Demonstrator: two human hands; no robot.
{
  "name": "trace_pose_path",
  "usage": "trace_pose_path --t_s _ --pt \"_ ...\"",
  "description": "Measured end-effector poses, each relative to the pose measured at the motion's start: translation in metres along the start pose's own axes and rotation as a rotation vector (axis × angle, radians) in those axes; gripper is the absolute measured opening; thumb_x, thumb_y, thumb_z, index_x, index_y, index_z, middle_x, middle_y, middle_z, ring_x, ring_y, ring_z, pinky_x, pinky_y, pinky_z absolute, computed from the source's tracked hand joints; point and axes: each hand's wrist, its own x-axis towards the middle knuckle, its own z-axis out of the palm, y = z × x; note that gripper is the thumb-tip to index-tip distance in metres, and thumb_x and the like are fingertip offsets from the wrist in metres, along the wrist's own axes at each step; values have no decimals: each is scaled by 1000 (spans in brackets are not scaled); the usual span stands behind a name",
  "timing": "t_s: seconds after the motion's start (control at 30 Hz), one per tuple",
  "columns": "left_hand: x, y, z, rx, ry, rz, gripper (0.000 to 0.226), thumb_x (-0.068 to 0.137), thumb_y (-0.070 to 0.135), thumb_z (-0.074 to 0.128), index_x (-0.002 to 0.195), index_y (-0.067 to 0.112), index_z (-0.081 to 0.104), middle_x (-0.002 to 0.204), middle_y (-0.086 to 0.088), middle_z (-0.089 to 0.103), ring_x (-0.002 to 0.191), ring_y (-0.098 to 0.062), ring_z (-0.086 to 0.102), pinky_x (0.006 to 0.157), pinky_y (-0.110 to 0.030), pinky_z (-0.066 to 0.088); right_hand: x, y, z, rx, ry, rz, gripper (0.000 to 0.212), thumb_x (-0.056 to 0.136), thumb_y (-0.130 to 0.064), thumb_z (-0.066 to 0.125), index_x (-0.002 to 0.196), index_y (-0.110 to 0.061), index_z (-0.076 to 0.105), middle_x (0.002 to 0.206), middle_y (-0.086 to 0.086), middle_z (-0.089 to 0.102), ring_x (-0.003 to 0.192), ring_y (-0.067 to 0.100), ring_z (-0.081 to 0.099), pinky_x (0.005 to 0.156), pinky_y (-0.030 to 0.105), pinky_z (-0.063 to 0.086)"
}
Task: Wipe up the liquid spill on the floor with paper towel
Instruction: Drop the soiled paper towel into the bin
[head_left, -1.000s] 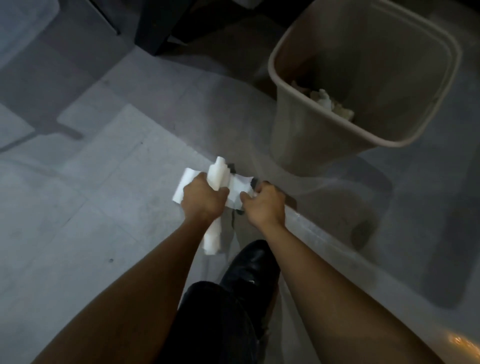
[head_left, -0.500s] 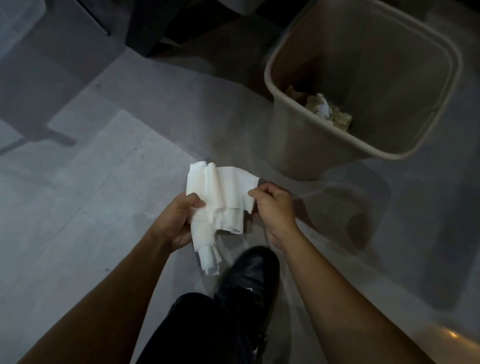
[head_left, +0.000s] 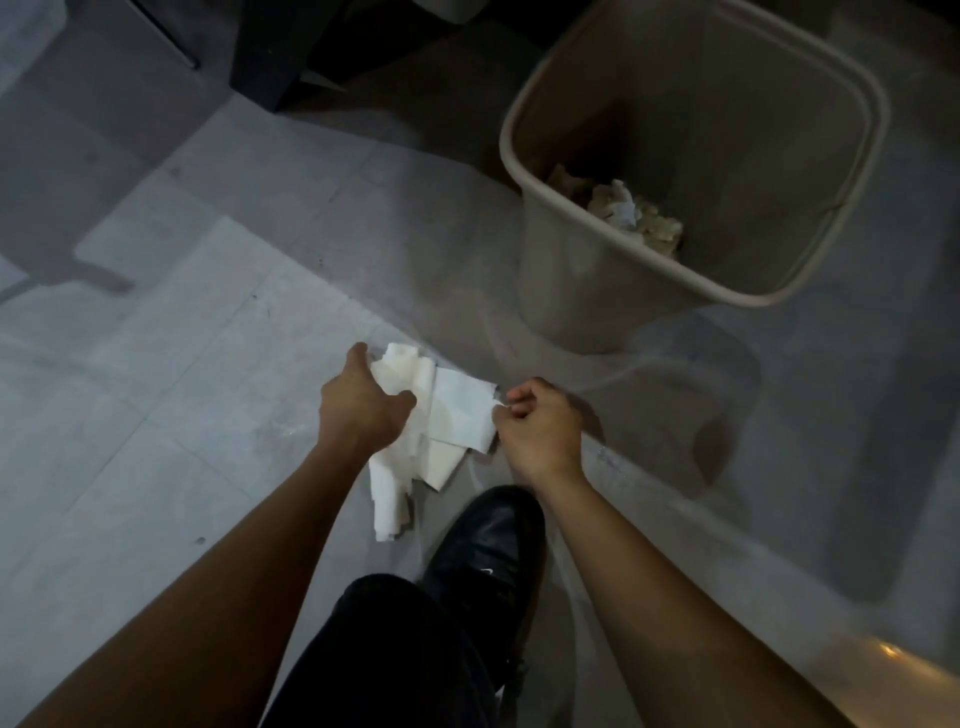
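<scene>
Left hand (head_left: 361, 410) grips a crumpled, soft white towel (head_left: 447, 415); right hand (head_left: 537, 428) pinches its flat edge. Beyond stands a smooth beige bin (head_left: 566, 291) on matte grey floor (head_left: 156, 364).

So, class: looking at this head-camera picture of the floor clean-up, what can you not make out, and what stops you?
- The spill: head view, dim light; no clear puddle edge on the floor.
- Left hand fingers: hidden behind the paper towel.
- Right hand fingertips: curled under, so its pinch is unclear.
- Bin contents: dark, blurred scraps.
- Shoe: partly covered by the trouser leg.
</scene>
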Motion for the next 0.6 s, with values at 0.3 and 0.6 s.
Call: trace_pose_path --t_s 0.3,0.6 --pt "-3 26 11 105 207 109 75 93 30 64 157 25 26 146 -18 46 130 -39 45 103 -48 43 -8 9 -14 43 29 -26 14 85 -21 73 96 -19 65 89 -4 65 77 10 62 65 16 44" --pt "-30 22 31 756 -171 357 116 69 35 84 153 52 6 160 -12 -12 143 -42 4 104 -60 40 -13 17 -38 52 9 -43 13 85 -22 72 97 -19 69 86 -8 66 77 4 61 67 8 43"
